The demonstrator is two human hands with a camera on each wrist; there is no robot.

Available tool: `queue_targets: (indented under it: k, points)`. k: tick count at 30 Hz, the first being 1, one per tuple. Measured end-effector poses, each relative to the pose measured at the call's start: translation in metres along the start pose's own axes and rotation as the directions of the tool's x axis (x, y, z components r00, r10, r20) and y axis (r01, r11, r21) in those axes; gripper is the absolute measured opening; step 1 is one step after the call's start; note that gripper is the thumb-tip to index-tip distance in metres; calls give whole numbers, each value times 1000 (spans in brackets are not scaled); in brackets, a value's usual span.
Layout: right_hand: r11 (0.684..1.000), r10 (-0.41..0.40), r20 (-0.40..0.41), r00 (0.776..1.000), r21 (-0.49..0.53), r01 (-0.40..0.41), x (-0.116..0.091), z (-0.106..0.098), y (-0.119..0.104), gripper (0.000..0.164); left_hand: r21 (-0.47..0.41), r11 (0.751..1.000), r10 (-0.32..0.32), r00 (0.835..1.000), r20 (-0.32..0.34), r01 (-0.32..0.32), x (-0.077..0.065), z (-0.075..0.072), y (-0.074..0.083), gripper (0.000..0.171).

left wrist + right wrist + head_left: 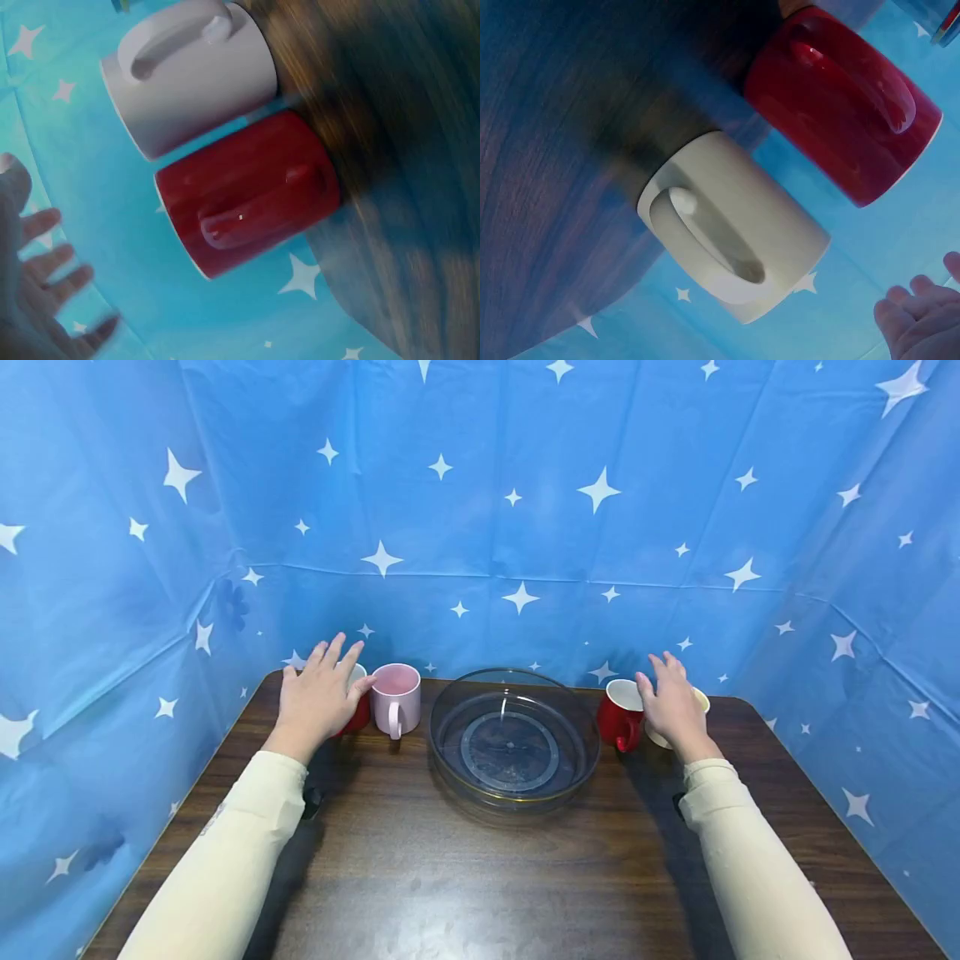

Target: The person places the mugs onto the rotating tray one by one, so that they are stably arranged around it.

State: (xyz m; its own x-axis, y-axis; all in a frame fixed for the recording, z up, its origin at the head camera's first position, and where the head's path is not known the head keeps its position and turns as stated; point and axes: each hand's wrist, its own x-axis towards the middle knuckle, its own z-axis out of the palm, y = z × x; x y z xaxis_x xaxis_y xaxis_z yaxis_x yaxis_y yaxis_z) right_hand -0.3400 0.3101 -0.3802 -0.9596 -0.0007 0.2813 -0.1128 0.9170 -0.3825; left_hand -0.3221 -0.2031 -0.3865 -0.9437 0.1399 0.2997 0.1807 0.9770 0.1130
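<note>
My left hand (pixel 318 697) hovers with spread fingers over a red mug (pixel 247 191), which it partly hides in the head view. Close beside that mug stands a pink mug (pixel 397 702), handle toward me. On the other side, my right hand (pixel 673 706) is held above a cream mug (pixel 735 225) and covers much of it from the head camera. A second red mug (pixel 621 714) with a white inside stands just left of the cream one. Neither hand grips anything. Between the two pairs of mugs sits a round clear glass bowl (pixel 513 739).
Everything stands along the far side of a dark wooden table (pixel 480 885). A blue cloth (pixel 480 527) with white stars hangs behind and on both sides, close to the table's back edge.
</note>
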Motion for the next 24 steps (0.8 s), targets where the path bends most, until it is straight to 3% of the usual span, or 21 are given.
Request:
queue_targets:
  k: [2,5,8,11,17,21,24]
  points:
    - [1000,3,-46,999,14,-3,-2,-1,0,55,-24,999,45,997,-69,-47,0,0,5,64]
    - [1000,16,-126,992,23,-13,-6,1,0,48,-66,987,135,977,-163,-147,-1,1,15,51]
    - [999,32,-195,980,29,-26,-11,4,0,40,-115,968,201,963,-178,-223,-4,2,25,43]
    - [998,51,-241,969,50,-40,-17,12,4,34,-169,954,230,966,-117,-248,-6,8,36,40]
    - [994,89,-233,968,80,-72,-27,22,12,30,-221,956,202,979,27,-191,-7,27,54,47]
    - [988,128,-129,983,103,-115,-33,29,19,36,-253,953,196,975,104,-165,-9,38,62,65]
    - [978,151,-1,989,147,-149,-34,32,22,41,-228,959,203,969,144,-167,-7,42,66,78]
